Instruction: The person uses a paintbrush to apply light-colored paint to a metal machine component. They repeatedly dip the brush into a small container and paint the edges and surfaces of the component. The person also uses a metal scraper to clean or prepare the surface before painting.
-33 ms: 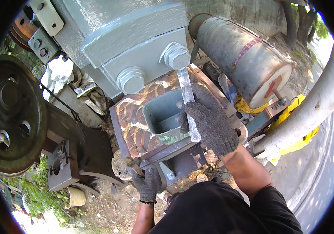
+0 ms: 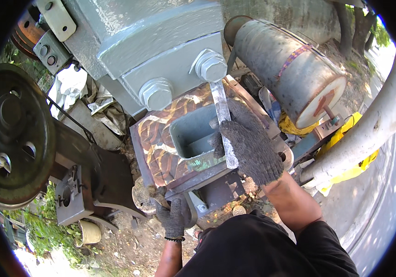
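My right hand (image 2: 248,143), in a dark grey knit glove, is closed round a flat metal bar (image 2: 223,120) smeared with pale grey. The bar's far end meets the underside of the right hex bolt (image 2: 211,66) on the grey-painted machine head (image 2: 128,83). Below it, a rectangular opening (image 2: 193,134) is set in a rusty, mottled machine bed (image 2: 156,134), and the bar crosses its right side. At the bed's front left corner, my gloved left hand (image 2: 174,219) is closed on a small brown brush-like tool (image 2: 161,198); its grip is partly hidden.
A dark flywheel (image 2: 11,134) on another machine stands at the left. At the right lie a large grey metal cylinder (image 2: 290,69), a pale trunk (image 2: 359,134) and yellow sacking (image 2: 355,166). A second bolt (image 2: 155,94) juts from the head. Leafy plants (image 2: 45,224) grow at lower left.
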Action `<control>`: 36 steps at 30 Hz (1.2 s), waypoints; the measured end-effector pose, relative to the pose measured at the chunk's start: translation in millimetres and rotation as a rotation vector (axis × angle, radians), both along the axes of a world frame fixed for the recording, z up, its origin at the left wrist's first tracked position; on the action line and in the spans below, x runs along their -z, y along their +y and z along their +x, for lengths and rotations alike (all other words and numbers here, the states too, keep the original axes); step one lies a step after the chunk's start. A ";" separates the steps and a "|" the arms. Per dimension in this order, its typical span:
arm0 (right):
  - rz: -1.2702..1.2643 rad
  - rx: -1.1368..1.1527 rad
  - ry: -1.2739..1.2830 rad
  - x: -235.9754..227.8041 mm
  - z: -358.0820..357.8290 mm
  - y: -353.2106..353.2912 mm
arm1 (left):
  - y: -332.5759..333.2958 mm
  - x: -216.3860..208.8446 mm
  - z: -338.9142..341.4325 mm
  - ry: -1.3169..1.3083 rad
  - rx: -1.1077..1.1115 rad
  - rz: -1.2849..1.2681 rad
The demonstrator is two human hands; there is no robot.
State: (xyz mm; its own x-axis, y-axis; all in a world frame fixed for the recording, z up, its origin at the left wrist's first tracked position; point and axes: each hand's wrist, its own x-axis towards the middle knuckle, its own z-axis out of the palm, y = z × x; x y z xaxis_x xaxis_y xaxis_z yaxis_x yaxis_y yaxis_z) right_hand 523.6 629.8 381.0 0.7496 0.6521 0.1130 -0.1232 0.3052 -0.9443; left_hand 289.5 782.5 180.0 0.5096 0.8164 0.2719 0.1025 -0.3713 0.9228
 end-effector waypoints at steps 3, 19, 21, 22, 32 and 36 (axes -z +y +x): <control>-0.019 0.008 0.018 -1.8 -4.3 1.4 | 4.4 -0.3 -6.4 0.003 0.006 -0.055; -0.136 0.086 -0.316 17.3 -16.4 13.0 | 10.3 13.0 2.6 -0.087 -0.032 -0.275; -0.107 0.099 -0.307 23.1 -14.0 12.2 | 11.2 15.5 2.0 -0.094 -0.026 -0.273; -0.097 0.112 -0.309 25.6 -12.3 11.3 | 11.3 15.7 0.9 -0.084 -0.023 -0.257; -0.222 0.236 -0.404 33.4 1.9 10.1 | 10.9 14.4 1.1 -0.063 -0.052 -0.274; -0.287 0.343 -0.628 34.7 1.3 11.6 | 11.1 17.8 -0.3 -0.072 -0.047 -0.304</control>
